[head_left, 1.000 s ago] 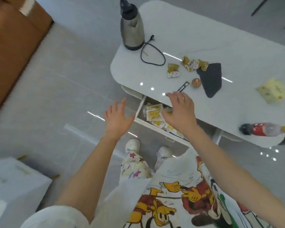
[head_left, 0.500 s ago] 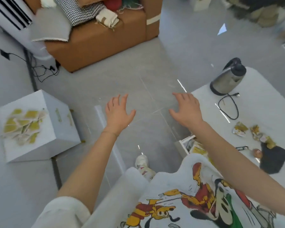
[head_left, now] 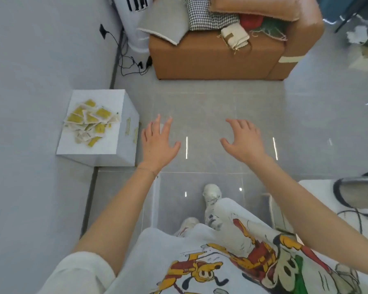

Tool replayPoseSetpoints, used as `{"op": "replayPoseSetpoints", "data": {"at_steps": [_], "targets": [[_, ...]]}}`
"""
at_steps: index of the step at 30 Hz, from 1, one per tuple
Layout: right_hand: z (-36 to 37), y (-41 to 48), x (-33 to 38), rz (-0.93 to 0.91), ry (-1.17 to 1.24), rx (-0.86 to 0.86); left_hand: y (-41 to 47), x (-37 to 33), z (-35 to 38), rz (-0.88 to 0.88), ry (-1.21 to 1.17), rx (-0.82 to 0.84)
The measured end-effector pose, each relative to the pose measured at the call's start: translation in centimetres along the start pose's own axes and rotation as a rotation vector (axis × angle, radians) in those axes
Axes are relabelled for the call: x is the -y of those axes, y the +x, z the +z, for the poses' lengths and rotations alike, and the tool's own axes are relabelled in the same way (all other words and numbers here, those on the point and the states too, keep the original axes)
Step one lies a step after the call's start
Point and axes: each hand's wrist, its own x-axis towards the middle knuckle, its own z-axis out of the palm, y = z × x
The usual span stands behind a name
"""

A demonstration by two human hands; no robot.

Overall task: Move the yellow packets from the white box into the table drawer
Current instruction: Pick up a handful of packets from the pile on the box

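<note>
Now both hands empty, fingers loose and spread: left hand [head_left: 157, 145] just right of white box [head_left: 107, 96], right hand [head_left: 242, 141] farther right. Yellow packets [head_left: 89, 122] heaped on box top, likely next scoop.

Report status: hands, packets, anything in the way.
Left hand open, empty. Right hand open, empty. Yellow packets piled atop white box, left of hands. Nothing blocking.

Bright, glare-streaked floor [head_left: 200, 115]; perhaps motion-blurred edges
</note>
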Motion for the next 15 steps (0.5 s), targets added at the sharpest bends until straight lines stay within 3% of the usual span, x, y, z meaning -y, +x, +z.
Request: {"op": "replayPoseSetpoints", "data": {"at_steps": [15], "targets": [[1.2, 21.5, 7.4, -0.447, -0.131, 0.216, 7.8, 6.7, -0.5, -0.542, -0.142, -0.094]]}}
